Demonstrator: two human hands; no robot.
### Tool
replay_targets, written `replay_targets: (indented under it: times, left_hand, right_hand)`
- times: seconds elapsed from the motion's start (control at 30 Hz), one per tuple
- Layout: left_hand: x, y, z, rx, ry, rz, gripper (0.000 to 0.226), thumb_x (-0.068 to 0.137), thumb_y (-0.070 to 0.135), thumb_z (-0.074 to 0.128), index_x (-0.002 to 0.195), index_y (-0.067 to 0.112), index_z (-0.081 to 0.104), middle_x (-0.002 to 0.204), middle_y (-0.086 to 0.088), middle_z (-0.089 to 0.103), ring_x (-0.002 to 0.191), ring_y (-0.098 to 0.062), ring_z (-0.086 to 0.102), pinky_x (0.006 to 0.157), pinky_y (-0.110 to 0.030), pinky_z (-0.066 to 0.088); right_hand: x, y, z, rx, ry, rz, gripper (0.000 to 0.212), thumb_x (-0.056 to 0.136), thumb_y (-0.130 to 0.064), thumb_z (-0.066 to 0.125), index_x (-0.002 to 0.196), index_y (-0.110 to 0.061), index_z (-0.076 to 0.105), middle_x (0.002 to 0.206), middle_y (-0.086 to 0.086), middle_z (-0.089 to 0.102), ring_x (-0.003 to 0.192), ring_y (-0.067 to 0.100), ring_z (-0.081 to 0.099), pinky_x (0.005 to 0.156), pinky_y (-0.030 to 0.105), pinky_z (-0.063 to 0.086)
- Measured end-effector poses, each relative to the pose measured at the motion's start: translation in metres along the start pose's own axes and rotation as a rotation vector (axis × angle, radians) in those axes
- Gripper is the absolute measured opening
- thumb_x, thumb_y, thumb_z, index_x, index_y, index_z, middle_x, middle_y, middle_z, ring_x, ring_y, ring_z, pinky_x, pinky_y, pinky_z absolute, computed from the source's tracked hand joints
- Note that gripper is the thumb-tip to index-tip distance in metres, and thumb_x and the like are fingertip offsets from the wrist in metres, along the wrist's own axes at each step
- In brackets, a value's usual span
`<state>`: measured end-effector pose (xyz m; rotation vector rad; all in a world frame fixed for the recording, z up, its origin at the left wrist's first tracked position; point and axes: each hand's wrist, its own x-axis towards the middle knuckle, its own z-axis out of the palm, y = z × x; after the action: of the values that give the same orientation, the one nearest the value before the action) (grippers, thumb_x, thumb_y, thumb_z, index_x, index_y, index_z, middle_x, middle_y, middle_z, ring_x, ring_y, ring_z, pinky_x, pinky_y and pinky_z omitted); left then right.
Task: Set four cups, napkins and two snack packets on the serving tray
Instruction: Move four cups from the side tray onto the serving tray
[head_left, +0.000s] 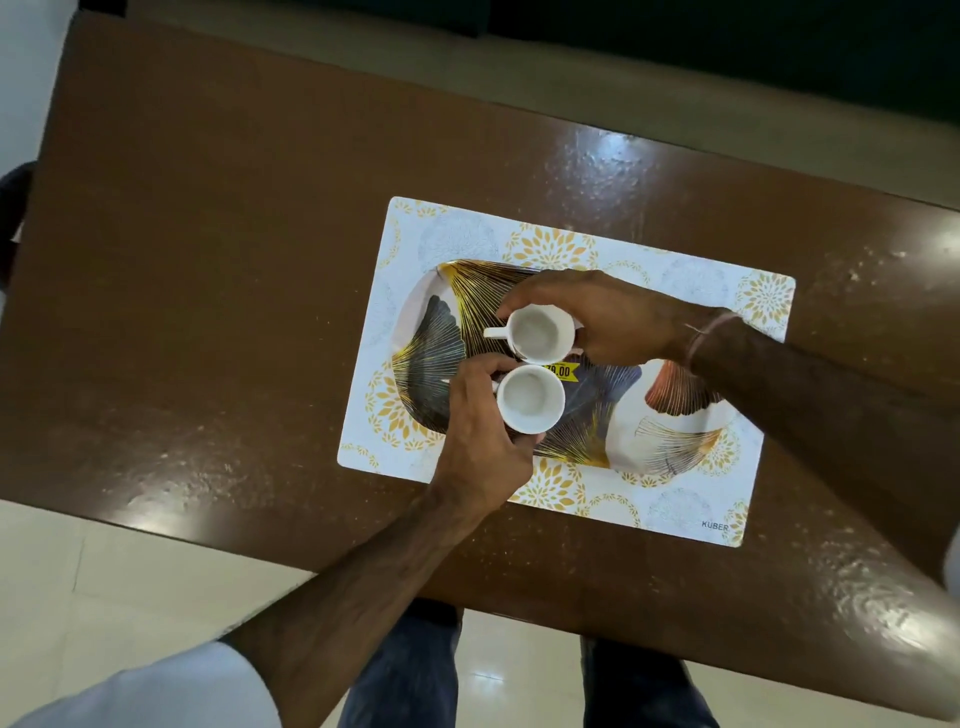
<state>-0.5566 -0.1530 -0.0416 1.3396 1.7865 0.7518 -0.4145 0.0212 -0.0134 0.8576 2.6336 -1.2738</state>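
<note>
A leaf-patterned serving tray (670, 415) lies on a white and gold placemat (597, 509). Two empty white cups are over the middle of the tray, side by side. My right hand (602, 317) wraps the far cup (540, 332) from the right; its handle points left. My left hand (478, 431) grips the near cup (530, 397) from the left, covering its handle. Whether the cups rest on the tray or hover just above it is unclear. A yellow price sticker (563, 371) shows between them. No napkins or snack packets are in view.
The placemat sits on a glossy brown table (208, 260). The table's near edge runs diagonally across the lower part of the view, with pale tiled floor (104, 582) and my legs below it.
</note>
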Motion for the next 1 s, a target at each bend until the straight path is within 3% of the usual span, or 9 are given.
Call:
replay_targets:
  times: [0.1, 0.2, 0.3, 0.47, 0.67, 0.87, 1.0]
  left_hand:
    - [-0.005, 0.004, -0.009, 0.064, 0.009, 0.079, 0.099, 0.055, 0.019, 0.093, 0.137, 0.007, 0.037, 0.140, -0.003, 0.036, 0.128, -0.023, 0.042, 0.101, -0.045, 0.049]
    - [-0.005, 0.005, -0.022, 0.114, 0.033, 0.183, 0.102, 0.058, 0.032, 0.088, 0.141, 0.004, 0.036, 0.150, -0.014, 0.034, 0.138, -0.032, 0.037, 0.104, -0.058, 0.041]
    - [0.008, 0.020, -0.029, 0.163, 0.083, 0.218, 0.087, 0.067, 0.041, 0.080, 0.140, 0.011, 0.041, 0.154, -0.012, 0.036, 0.142, -0.031, 0.035, 0.109, -0.057, 0.034]
    - [0.053, 0.078, 0.009, 0.364, 0.072, 0.301, 0.053, 0.076, 0.030, 0.074, 0.126, 0.013, 0.064, 0.137, -0.003, 0.061, 0.129, -0.027, 0.053, 0.106, -0.054, 0.037]
    - [0.080, 0.147, 0.101, 0.404, -0.122, 0.354, 0.051, 0.078, 0.031, 0.067, 0.128, 0.022, 0.063, 0.137, 0.004, 0.061, 0.130, -0.023, 0.051, 0.108, -0.046, 0.031]
    - [0.085, 0.210, 0.209, 0.397, -0.300, 0.415, 0.054, 0.086, 0.042, 0.066, 0.137, 0.027, 0.055, 0.141, 0.006, 0.055, 0.131, -0.019, 0.045, 0.108, -0.044, 0.031]
    - [0.073, 0.256, 0.285, 0.411, -0.369, 0.505, 0.054, 0.084, 0.044, 0.064, 0.135, 0.028, 0.056, 0.137, 0.007, 0.056, 0.129, -0.017, 0.046, 0.100, -0.035, 0.027]
  right_hand:
    - [-0.008, 0.001, 0.000, 0.063, 0.030, 0.050, 0.073, 0.079, -0.021, 0.080, 0.145, -0.021, 0.047, 0.143, 0.004, 0.054, 0.132, 0.021, 0.049, 0.110, 0.035, 0.039]
    - [-0.022, 0.005, -0.006, 0.098, 0.089, 0.125, 0.085, 0.070, -0.007, 0.081, 0.146, -0.020, 0.045, 0.145, 0.006, 0.050, 0.131, 0.020, 0.047, 0.106, 0.028, 0.036]
    - [-0.043, 0.011, -0.015, 0.139, 0.183, 0.199, 0.082, 0.067, 0.005, 0.068, 0.143, -0.019, 0.047, 0.144, 0.003, 0.051, 0.126, 0.020, 0.052, 0.105, 0.031, 0.042]
    - [-0.094, 0.035, -0.029, 0.122, 0.389, 0.327, 0.063, 0.079, -0.005, 0.068, 0.139, -0.018, 0.052, 0.142, 0.005, 0.054, 0.116, 0.024, 0.060, 0.098, 0.037, 0.049]
    - [-0.189, 0.082, -0.048, 0.094, 0.537, 0.466, 0.055, 0.086, -0.017, 0.070, 0.138, -0.017, 0.054, 0.141, 0.004, 0.054, 0.118, 0.022, 0.057, 0.102, 0.030, 0.042]
    - [-0.300, 0.127, -0.059, 0.154, 0.664, 0.623, 0.051, 0.089, -0.023, 0.068, 0.137, -0.022, 0.051, 0.141, 0.000, 0.052, 0.118, 0.016, 0.057, 0.104, 0.041, 0.048]
    - [-0.378, 0.157, -0.059, 0.174, 0.751, 0.715, 0.051, 0.088, -0.021, 0.068, 0.137, -0.018, 0.053, 0.138, 0.006, 0.054, 0.118, 0.022, 0.058, 0.103, 0.045, 0.047]
